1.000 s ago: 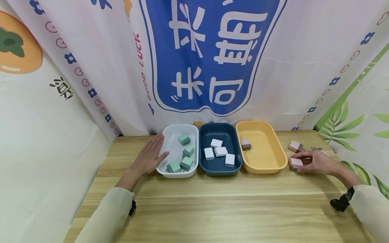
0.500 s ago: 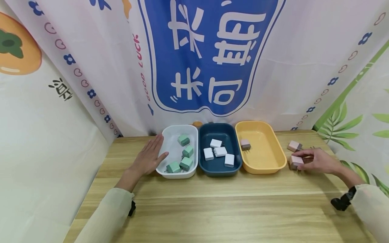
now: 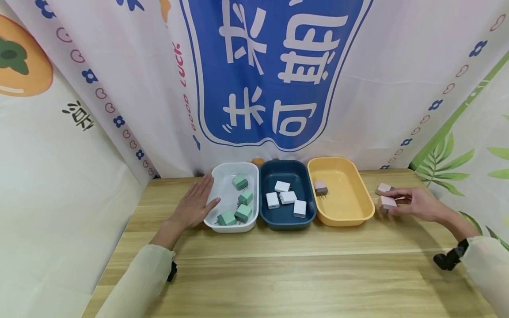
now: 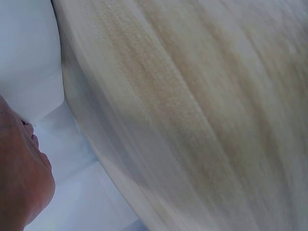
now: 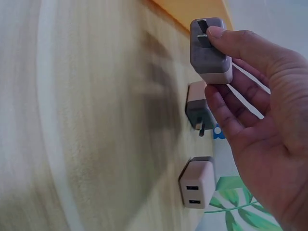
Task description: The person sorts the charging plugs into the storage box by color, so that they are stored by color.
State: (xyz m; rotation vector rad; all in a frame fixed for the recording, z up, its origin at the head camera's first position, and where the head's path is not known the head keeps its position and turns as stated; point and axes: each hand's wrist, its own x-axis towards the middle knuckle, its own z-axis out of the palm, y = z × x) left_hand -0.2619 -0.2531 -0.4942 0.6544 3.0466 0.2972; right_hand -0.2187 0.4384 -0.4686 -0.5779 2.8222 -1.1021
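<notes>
My right hand pinches a pink and grey plug charger between thumb and fingers, its two metal prongs facing the thumb in the right wrist view. The charger is lifted over the table, right of the yellow tray. Two more such chargers lie near it: one pink charger with prongs showing, another charger with two USB slots toward the camera. My left hand rests with straight fingers against the left side of the white tray, thumb over its rim.
Inside the white tray lie several green chargers. The dark blue tray beside it has several white chargers. One pink charger sits at the left in the yellow tray. A printed curtain hangs behind the wooden table.
My right hand has lifted the pink charger from the table, moving slightly up and back with it. The left hand stays in place at the white tray.
</notes>
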